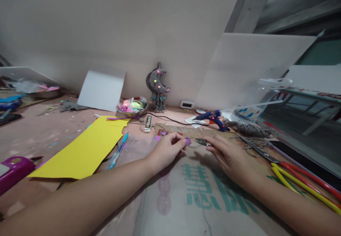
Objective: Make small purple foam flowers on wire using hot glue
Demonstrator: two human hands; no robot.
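1. From here, the left grip (169,149) is pinched on a purple piece (188,141) above cardboard (181,213), fingertips hiding part.
2. The right grip (226,156) clasps a dark-tipped tool (201,141), handles mostly covered.
3. Green lettering (198,173), unreadable to me.

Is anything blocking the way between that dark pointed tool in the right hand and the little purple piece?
Nothing visible is: the left hand pinches the purple piece, and the right hand holds the dark pointed tool aimed toward it, with a gap between.
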